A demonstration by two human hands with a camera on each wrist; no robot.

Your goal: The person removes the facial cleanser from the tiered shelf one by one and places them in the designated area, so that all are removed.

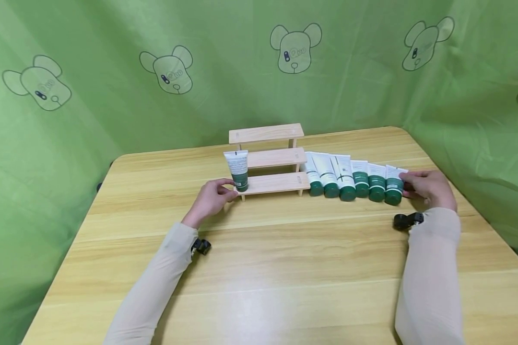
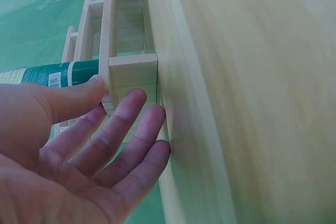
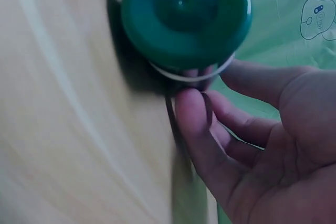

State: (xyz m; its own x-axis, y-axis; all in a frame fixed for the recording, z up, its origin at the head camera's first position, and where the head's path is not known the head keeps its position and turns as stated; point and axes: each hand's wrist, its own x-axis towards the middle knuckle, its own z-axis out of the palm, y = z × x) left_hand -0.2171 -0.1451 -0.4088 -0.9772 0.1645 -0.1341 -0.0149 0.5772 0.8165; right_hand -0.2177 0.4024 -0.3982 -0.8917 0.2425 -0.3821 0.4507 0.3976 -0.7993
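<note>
A three-step wooden display stand stands on the table, with one white-and-green squeeze tube upright on its cap at the left end of the lowest step. My left hand pinches that end of the step between thumb and index finger, beside the green cap; the other fingers spread loosely below. To the right of the stand, several tubes lie in a row, green caps toward me. My right hand grips the rightmost tube by its side. Its round green cap faces the right wrist camera.
The wooden table ends close behind the stand and tubes. A green curtain printed with bear heads hangs around its back and sides. Small black cameras sit on both wrists.
</note>
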